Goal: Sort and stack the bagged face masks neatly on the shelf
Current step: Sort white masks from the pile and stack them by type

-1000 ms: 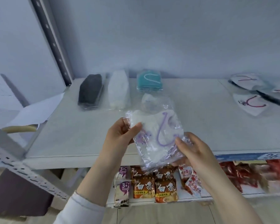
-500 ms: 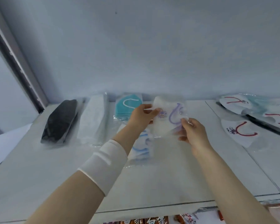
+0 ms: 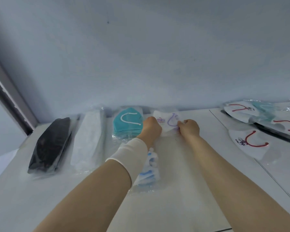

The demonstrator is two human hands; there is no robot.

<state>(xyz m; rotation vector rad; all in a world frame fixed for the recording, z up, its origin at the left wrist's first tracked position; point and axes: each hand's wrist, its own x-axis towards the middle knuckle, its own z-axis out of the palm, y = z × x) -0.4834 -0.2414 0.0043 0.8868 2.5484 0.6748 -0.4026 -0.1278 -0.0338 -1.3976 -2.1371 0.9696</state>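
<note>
Purple-looped bagged mask (image 3: 170, 120) at shelf (image 3: 199, 164) back edge, left hand (image 3: 151, 128), right hand (image 3: 190, 128) fingers (image 3: 181, 123) pinching it

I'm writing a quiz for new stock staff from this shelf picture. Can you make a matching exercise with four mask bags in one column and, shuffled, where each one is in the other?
Things
1. black mask bag
2. teal mask bag
3. purple-loop mask bag
4. front red-loop mask bag

Places
A. gripped by the left hand and right hand
B. far left of the row on the shelf
C. lying on the right, no hand on it
D. just left of the left hand

Pairs: 1-B, 2-D, 3-A, 4-C
</note>
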